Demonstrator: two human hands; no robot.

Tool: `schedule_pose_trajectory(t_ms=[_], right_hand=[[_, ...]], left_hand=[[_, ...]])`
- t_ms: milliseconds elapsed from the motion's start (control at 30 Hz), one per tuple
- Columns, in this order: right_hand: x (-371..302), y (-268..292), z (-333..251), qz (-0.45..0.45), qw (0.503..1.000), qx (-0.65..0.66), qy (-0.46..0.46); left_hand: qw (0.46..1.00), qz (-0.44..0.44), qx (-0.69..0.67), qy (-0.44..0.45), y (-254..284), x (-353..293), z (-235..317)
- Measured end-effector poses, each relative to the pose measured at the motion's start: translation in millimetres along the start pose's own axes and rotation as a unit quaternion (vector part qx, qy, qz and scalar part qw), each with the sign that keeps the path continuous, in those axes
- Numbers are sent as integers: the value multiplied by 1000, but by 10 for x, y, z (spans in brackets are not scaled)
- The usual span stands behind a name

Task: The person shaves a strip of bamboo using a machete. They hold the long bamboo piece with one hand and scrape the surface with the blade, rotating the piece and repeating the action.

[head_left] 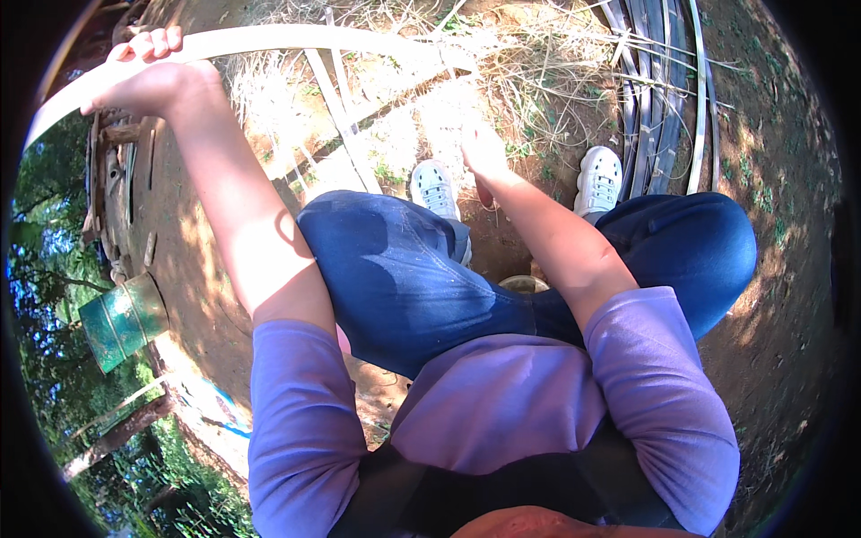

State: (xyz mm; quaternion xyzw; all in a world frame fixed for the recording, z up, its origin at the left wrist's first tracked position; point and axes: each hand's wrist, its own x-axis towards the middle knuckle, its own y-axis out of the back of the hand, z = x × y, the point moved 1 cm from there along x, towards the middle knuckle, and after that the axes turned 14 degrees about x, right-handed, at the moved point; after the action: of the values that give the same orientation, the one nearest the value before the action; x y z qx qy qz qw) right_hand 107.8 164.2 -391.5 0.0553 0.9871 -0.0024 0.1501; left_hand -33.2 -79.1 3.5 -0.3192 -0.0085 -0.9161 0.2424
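Note:
A long, flat, pale strip [296, 38], which looks like split bamboo or wood, arches across the top from the far left edge to near the middle. My left hand [148, 72] is closed round it at the upper left, fingers curled over its far side and the arm stretched out. My right hand [482, 157] is low in front of me, between my shoes. Strong glare washes out its fingers, and whether they hold anything cannot be made out.
Thin shavings [556, 81] litter the ground ahead. Long dark slats [659, 99] lie at the right, with a pale strip [700, 99] alongside. My white clogs [435, 186] flank my right hand. A green drum [124, 318] and stacked logs [112, 179] are at the left.

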Motion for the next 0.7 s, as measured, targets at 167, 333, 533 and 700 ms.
schedule_pose_trajectory(t_ms=[167,333,533,700], right_hand=[[363,886,468,-54,967,-127,-212],[352,857,-457,-48,983,-48,-168],[-534,292,-2133,-134,987,84,38],[-1086,-178,-2515,-143,957,67,242]], left_hand=[[989,-109,-94,20,-37,-109,113],[981,-138,-134,23,-176,-130,25],[979,-127,-150,-49,-330,-370,225],[990,-97,-95,-34,-435,-464,236]])
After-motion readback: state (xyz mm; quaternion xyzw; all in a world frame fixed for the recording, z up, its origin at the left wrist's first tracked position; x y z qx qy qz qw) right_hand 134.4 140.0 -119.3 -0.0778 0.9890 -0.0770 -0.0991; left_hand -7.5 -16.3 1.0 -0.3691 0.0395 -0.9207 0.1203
